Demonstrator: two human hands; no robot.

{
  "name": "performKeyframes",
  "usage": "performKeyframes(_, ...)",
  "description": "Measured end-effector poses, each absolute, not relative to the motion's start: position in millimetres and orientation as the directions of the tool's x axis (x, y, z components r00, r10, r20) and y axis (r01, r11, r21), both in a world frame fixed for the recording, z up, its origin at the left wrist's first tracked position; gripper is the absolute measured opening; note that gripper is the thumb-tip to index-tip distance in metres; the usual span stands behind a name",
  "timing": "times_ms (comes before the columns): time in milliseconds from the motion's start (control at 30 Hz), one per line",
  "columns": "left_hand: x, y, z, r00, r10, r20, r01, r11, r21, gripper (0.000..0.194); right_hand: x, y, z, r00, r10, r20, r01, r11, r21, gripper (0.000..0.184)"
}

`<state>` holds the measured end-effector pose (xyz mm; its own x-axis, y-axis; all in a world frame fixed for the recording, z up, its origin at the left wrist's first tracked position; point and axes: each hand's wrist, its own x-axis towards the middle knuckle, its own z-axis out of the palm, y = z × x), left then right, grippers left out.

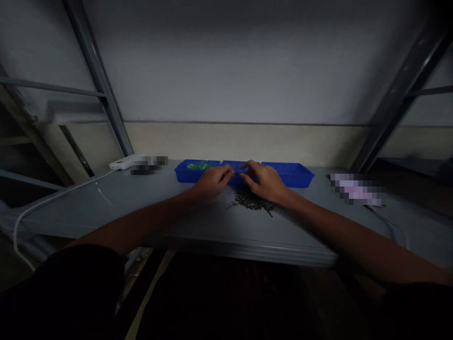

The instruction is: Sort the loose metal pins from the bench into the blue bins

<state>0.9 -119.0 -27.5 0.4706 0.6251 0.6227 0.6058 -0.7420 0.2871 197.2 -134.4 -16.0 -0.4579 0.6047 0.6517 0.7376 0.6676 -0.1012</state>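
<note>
Slim dark piece (239,173) between the hands

Axis roughly crosswise, before middle blue tray (239,180). Left hand (214,180) appears pinched on one end; right hand (265,182) curled at the other, grip unclear. Metal pieces (250,201) heaped nearer right hand. Grey worktop (198,226); dim room, pale wall (247,80).

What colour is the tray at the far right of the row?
The far-right tray is blue, best seen in the head view.
</note>
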Motion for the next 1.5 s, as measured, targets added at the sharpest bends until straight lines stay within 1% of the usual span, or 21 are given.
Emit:
performKeyframes(200, 1, -121, -26, 0.469, 0.651, 0.597, 0.61, -0.727, 0.315, 0.032, 198, -133, -17, -0.462, 0.575, 0.675, 0.735, 0.674, -0.071, 0.016)
performKeyframes(400, 1, -119, -28, 0.461, 0.634, 0.62, 0.618, -0.731, 0.288, 0.023, 197, -133, -15, -0.449, 0.599, 0.663, 0.757, 0.649, -0.074, 0.022)
performKeyframes(567, 1, -119, -27, 0.491, 0.625, 0.607, 0.621, -0.74, 0.259, 0.027, 196, -134, -16, -0.452, 0.592, 0.667, 0.746, 0.661, -0.081, 0.024)
performKeyframes(667, 0, -118, -27, 0.522, 0.636, 0.567, 0.633, -0.735, 0.242, 0.031, 197, -135, -15, -0.449, 0.577, 0.682, 0.743, 0.665, -0.073, 0.024)
performKeyframes(800, 0, -119, -28, 0.584, 0.673, 0.454, 0.656, -0.72, 0.224, 0.03, 203, -130, -9, -0.42, 0.577, 0.701, 0.762, 0.643, -0.072, 0.024)
performKeyframes(900, 1, -124, -27, 0.633, 0.689, 0.354, 0.659, -0.719, 0.222, 0.031, 214, -121, -2, -0.369, 0.562, 0.741, 0.783, 0.618, -0.079, 0.024)
performKeyframes(1000, 1, -128, -24, 0.686, 0.67, 0.284, 0.649, -0.74, 0.178, 0.036, 229, -109, 5, -0.282, 0.551, 0.786, 0.824, 0.558, -0.096, 0.023)
performKeyframes(1100, 0, -128, -23, 0.719, 0.656, 0.229, 0.64, -0.754, 0.15, 0.03, 246, -97, 11, -0.204, 0.56, 0.803, 0.856, 0.5, -0.131, 0.02)
performKeyframes(1200, -1, -126, -23, 0.737, 0.644, 0.206, 0.627, -0.765, 0.148, 0.02, 262, -88, 16, -0.119, 0.559, 0.82, 0.874, 0.451, -0.18, 0.018)
performKeyframes(1300, -2, -125, -23, 0.755, 0.626, 0.194, 0.607, -0.78, 0.154, 0.015, 274, -82, 20, -0.042, 0.568, 0.822, 0.886, 0.402, -0.232, 0.018)
performKeyframes(1433, -2, -125, -23, 0.762, 0.617, 0.198, 0.594, -0.787, 0.166, 0.015, 283, -80, 22, -0.005, 0.603, 0.798, 0.903, 0.345, -0.256, 0.022)
performKeyframes(1500, -4, -124, -21, 0.757, 0.614, 0.223, 0.596, -0.789, 0.15, 0.018, 284, -80, 22, -0.005, 0.62, 0.784, 0.908, 0.331, -0.257, 0.023)
